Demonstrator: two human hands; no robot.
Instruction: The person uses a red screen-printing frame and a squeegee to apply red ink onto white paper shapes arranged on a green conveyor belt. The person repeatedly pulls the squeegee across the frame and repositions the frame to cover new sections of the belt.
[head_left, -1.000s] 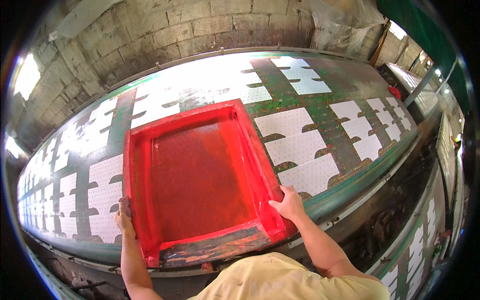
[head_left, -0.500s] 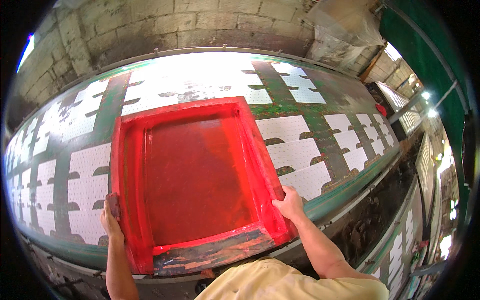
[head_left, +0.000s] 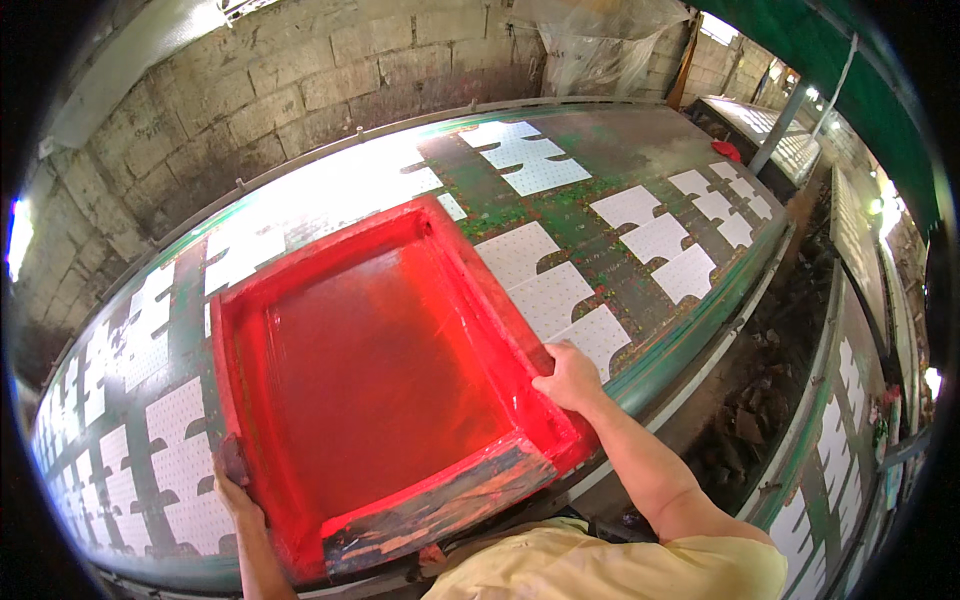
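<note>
A red-stained screen printing frame (head_left: 481, 285) is held in front of me, tilted, over a long table. Its mesh (head_left: 375, 375) is coated with red ink, thicker along the right side. My left hand (head_left: 236, 495) is closed on the frame's left side, by a small dark block (head_left: 234, 458) there. My right hand (head_left: 572, 380) grips the right side near the lower corner, thumb on top. Some of the fingers of both hands are hidden. White dotted cut pieces (head_left: 548, 290) with curved notches lie in rows on the table, several partly covered by the frame.
The long green-edged table (head_left: 690, 330) runs along a block wall (head_left: 290, 110). To the right, beyond a gap with dark debris (head_left: 750, 410), stands another table with white pieces (head_left: 835, 450). A red cloth-like item (head_left: 726, 151) lies at the far end, near a metal post (head_left: 780, 130).
My view has turned and shifted to the right along the table. The frame, still in both hands, now sits more tilted, uncovering more of the pieces on its right.
</note>
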